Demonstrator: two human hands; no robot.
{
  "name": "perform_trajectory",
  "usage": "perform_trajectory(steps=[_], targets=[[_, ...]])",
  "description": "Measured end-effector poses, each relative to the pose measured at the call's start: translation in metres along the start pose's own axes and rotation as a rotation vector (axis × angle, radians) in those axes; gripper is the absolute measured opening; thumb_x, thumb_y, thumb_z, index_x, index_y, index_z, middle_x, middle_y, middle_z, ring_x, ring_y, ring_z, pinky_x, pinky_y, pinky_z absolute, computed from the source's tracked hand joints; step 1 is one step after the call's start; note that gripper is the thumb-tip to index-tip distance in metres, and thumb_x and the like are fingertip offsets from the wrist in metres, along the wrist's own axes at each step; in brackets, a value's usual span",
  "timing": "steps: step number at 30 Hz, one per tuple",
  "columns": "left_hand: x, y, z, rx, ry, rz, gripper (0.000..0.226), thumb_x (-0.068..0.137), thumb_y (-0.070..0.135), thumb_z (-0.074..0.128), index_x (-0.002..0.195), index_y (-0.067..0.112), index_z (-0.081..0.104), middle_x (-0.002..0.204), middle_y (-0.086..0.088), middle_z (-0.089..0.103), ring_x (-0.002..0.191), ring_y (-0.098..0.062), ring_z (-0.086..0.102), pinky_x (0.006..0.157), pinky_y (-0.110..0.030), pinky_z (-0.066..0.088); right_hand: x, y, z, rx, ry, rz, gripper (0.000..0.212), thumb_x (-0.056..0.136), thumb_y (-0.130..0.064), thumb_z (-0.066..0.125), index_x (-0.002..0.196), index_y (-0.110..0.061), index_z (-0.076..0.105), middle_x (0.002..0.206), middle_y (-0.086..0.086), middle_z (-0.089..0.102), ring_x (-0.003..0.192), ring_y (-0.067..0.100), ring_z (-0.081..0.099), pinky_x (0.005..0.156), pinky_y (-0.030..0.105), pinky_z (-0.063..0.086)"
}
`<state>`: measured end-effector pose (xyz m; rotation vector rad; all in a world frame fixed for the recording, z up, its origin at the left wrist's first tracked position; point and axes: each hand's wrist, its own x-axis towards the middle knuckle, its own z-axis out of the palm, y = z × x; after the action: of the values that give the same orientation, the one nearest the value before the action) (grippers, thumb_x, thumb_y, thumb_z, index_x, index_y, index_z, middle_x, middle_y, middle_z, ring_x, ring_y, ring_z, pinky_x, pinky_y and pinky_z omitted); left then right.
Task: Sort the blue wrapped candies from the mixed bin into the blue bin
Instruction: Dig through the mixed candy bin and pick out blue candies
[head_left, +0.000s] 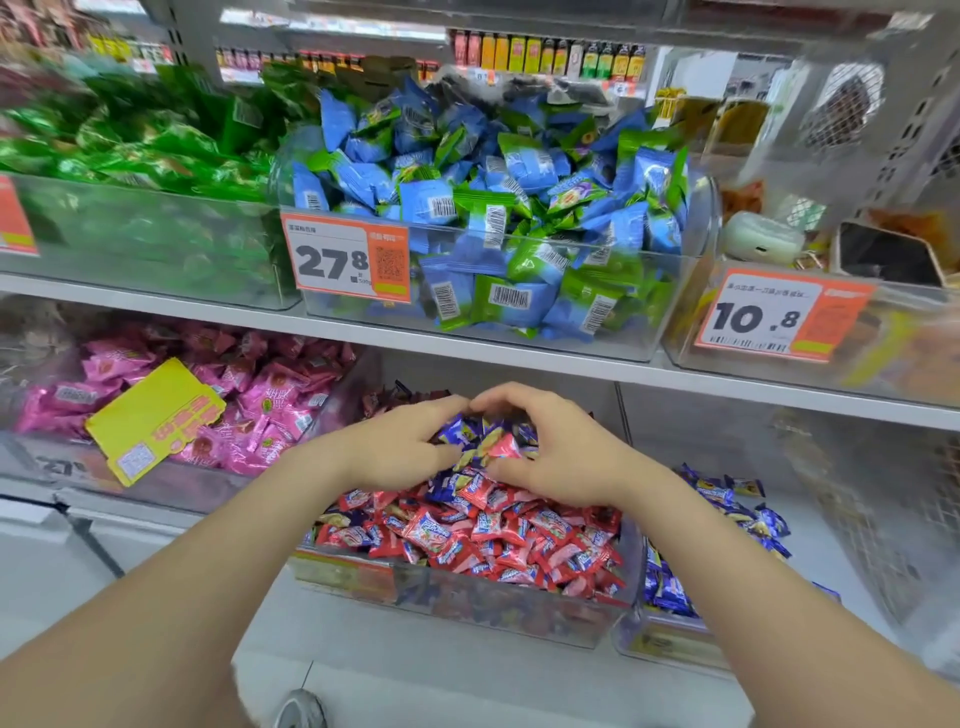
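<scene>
Orange 27.8 tag (345, 257), hands (405, 447) (558, 460) cupping candies (491, 444)

A shop — a self-serve sweets aisle: clear bins (649, 338) heaped with wrapped candies (519, 176) line white shelves (519, 358), orange price tags (332, 260) read 27.8 and 10.8 — bottled drinks (545, 54) behind.

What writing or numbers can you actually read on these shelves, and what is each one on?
"27.8": middle price tag, on the bin of blue and green candies.
"10.8": right price tag, on the upper right bin.
Too blurred to read: small print on both tags, the yellow sign on the pink candies, the candy wrappers.
</scene>
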<state>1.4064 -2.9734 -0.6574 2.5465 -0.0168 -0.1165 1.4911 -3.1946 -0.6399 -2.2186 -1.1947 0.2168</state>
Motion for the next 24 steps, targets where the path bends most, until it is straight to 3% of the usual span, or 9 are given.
perform_trajectory(steps=[4, 6, 8, 13, 16, 17, 19, 22, 24], targets=[[-0.005, 0.003, -0.003, 0.103, 0.042, 0.103, 0.033, 0.108, 0.039, 0.043, 0.14, 0.034, 0.052, 0.106, 0.003, 0.07, 0.094, -0.012, 0.065, 0.088, -0.043, 0.052, 0.0, -0.004, -0.003, 0.05, -0.009, -0.027, 0.05, 0.088, -0.033, 0.08, 0.135, -0.034, 0.063, 0.127, -0.021, 0.067, 0.122, -0.005, 0.06, 0.109, 0.033, 0.049], [-0.006, 0.008, -0.006, 0.115, 0.093, 0.121, 0.027, 0.11, 0.025, 0.046, 0.132, 0.031, 0.06, 0.081, 0.004, 0.066, 0.069, -0.008, 0.058, 0.068, -0.031, 0.046, 0.003, -0.003, -0.005, 0.071, 0.001, -0.033, 0.038, 0.096, -0.023, 0.071, 0.133, -0.031, 0.067, 0.125, -0.019, 0.07, 0.12, -0.003, 0.063, 0.109, 0.034, 0.051], [-0.007, 0.014, -0.01, 0.123, 0.147, 0.109, 0.027, 0.108, 0.022, 0.05, 0.126, 0.035, 0.066, 0.071, 0.003, 0.065, 0.062, -0.01, 0.057, 0.061, -0.024, 0.04, 0.004, -0.001, -0.006, 0.003, 0.027, -0.032, 0.038, 0.098, -0.011, 0.065, 0.131, -0.03, 0.068, 0.123, -0.017, 0.071, 0.117, -0.002, 0.065, 0.108, 0.033, 0.052], [-0.007, 0.016, -0.009, 0.059, 0.256, 0.048, 0.018, 0.108, 0.022, 0.053, 0.112, 0.03, 0.069, 0.066, 0.002, 0.061, 0.053, -0.012, 0.052, 0.052, -0.025, 0.037, 0.008, 0.002, -0.004, -0.106, 0.083, -0.053, 0.036, 0.099, -0.01, 0.066, 0.128, -0.031, 0.073, 0.122, -0.02, 0.073, 0.114, -0.006, 0.064, 0.102, 0.016, 0.048], [-0.008, 0.017, -0.012, -0.082, 0.32, -0.055, 0.019, 0.107, 0.017, 0.047, 0.111, 0.023, 0.065, 0.08, 0.003, 0.064, 0.056, -0.006, 0.055, 0.051, -0.024, 0.043, 0.009, 0.002, -0.005, -0.026, 0.117, -0.015, 0.038, 0.102, -0.005, 0.061, 0.134, -0.023, 0.071, 0.124, -0.014, 0.075, 0.117, -0.009, 0.064, 0.095, 0.003, 0.043], [-0.007, 0.017, -0.013, -0.13, 0.333, -0.095, 0.02, 0.107, 0.018, 0.045, 0.111, 0.021, 0.064, 0.087, -0.001, 0.066, 0.063, -0.012, 0.059, 0.058, -0.029, 0.046, 0.008, 0.002, -0.005, -0.012, 0.121, -0.002, 0.039, 0.103, -0.004, 0.06, 0.136, -0.021, 0.07, 0.125, -0.012, 0.074, 0.118, -0.009, 0.063, 0.094, 0.0, 0.042], [-0.007, 0.017, -0.015, -0.227, 0.359, -0.164, 0.022, 0.107, 0.024, 0.044, 0.11, 0.014, 0.064, 0.089, -0.005, 0.065, 0.068, -0.021, 0.055, 0.062, -0.033, 0.043, 0.005, 0.001, -0.006, 0.01, 0.119, 0.018, 0.041, 0.104, -0.002, 0.057, 0.139, -0.021, 0.068, 0.13, -0.011, 0.073, 0.121, -0.008, 0.062, 0.097, -0.001, 0.041], [-0.01, 0.02, -0.017, -0.297, 0.394, -0.233, 0.037, 0.109, 0.037, 0.044, 0.103, 0.003, 0.057, 0.081, -0.006, 0.051, 0.065, -0.021, 0.045, 0.062, -0.035, 0.036, 0.002, -0.003, -0.008, 0.044, 0.132, 0.028, 0.045, 0.105, 0.001, 0.053, 0.14, -0.022, 0.067, 0.135, -0.012, 0.07, 0.125, -0.008, 0.06, 0.103, 0.004, 0.042], [-0.012, 0.02, -0.017, -0.329, 0.373, -0.236, 0.042, 0.11, 0.044, 0.043, 0.094, 0.005, 0.049, 0.079, -0.008, 0.047, 0.064, -0.022, 0.044, 0.062, -0.036, 0.037, 0.0, -0.005, -0.01, 0.047, 0.151, 0.039, 0.054, 0.102, 0.008, 0.046, 0.139, -0.025, 0.067, 0.134, -0.011, 0.07, 0.126, -0.003, 0.061, 0.106, 0.01, 0.044]])
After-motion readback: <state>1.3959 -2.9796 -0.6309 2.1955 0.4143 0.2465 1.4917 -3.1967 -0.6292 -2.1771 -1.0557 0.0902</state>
